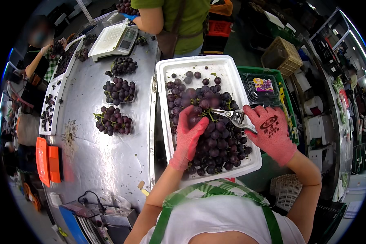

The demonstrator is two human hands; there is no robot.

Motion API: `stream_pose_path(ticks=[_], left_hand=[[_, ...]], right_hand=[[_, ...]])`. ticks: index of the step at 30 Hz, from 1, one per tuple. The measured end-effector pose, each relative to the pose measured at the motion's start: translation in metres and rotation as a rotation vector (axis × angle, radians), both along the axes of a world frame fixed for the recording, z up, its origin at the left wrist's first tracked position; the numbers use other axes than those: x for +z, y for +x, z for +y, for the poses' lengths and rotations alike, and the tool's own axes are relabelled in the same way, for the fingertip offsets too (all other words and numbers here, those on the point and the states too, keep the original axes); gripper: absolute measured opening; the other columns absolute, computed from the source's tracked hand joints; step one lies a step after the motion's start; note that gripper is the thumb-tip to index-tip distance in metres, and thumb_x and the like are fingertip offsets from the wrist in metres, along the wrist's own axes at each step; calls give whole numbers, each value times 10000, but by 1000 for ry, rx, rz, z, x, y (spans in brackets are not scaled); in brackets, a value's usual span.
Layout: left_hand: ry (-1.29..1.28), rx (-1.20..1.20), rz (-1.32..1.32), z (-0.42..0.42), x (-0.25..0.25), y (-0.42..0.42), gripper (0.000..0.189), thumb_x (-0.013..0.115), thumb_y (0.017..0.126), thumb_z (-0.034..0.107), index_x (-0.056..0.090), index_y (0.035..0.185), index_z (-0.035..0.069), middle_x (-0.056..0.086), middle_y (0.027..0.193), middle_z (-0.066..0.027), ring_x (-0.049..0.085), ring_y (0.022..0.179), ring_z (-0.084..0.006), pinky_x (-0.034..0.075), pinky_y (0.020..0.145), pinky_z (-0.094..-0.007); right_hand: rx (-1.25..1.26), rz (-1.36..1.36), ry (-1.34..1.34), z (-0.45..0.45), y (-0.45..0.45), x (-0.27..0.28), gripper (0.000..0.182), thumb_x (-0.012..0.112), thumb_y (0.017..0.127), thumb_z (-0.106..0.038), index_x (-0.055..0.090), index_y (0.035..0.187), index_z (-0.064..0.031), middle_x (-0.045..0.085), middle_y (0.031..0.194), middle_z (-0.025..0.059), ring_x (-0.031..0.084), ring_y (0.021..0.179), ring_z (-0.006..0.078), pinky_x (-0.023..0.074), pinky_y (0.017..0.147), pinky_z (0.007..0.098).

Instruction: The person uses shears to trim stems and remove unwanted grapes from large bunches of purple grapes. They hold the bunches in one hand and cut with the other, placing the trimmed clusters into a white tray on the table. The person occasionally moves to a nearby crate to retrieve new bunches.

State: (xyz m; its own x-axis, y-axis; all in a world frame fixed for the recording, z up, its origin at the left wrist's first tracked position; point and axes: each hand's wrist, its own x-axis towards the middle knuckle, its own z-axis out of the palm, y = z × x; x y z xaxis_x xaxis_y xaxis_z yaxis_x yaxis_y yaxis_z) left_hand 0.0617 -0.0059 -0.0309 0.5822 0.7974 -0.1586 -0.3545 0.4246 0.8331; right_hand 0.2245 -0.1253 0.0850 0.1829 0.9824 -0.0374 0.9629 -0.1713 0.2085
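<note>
A white foam tray [253,161] full of dark purple grapes [218,143] lies before me. My left hand [190,137], in a pink glove, reaches over the bunches at the tray's left half, thumb and fingers curled around part of a bunch near its green stems. In the matching glove, my right hand [270,131] grips metal pruning snips [231,115] over the tray's right edge. Their blades point left and lie at the stems close to my left fingertips. Some loose grapes [189,76] rest at the tray's far end.
On the steel table [88,158] to the left stand grape punnets [119,91], a weighing scale [113,39], a long white tray [50,106] and an orange plastic object [47,161]. A green crate [294,134] with clear clamshells [259,87] adjoins on the right. A co-worker [183,24] stands at the far side.
</note>
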Motion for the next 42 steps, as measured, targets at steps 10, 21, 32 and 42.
stream_pose_path(ticks=[10, 21, 32, 42], left_hand=[[-51, -42, -91, -1, -2, -1, 577, 652, 817, 55, 370, 1320, 42, 476, 1192, -60, 523, 1018, -126, 438, 895, -267], [-64, -78, -86, 3, -6, -7, 529, 588, 862, 63, 378, 1347, 70, 482, 1244, -36, 483, 1069, -110, 393, 931, -254], [-87, -93, -91, 3, -3, -9, 486, 523, 886, 60, 376, 1348, 98, 515, 1202, -15, 529, 968, -93, 431, 828, -232], [-114, -42, -75, 3, -5, -6, 465, 528, 892, 51, 381, 1331, 91, 532, 1146, -16, 524, 935, -92, 441, 810, -234]], right_hand=[[-158, 637, 221, -5, 15, -11, 499, 715, 742, -300, 543, 1154, -77, 614, 986, 115, 613, 853, 283, 494, 728, 369], [-16, 277, 10, -7, 7, -9, 565, 688, 717, -340, 492, 1208, -141, 560, 947, 64, 561, 905, 230, 400, 825, 394], [38, 199, 68, -4, 8, -21, 589, 681, 721, -319, 480, 1247, -147, 532, 953, 37, 533, 900, 203, 382, 842, 385], [81, 128, 107, -2, 9, -19, 657, 737, 658, -271, 464, 1244, -152, 529, 966, 40, 525, 907, 220, 375, 844, 399]])
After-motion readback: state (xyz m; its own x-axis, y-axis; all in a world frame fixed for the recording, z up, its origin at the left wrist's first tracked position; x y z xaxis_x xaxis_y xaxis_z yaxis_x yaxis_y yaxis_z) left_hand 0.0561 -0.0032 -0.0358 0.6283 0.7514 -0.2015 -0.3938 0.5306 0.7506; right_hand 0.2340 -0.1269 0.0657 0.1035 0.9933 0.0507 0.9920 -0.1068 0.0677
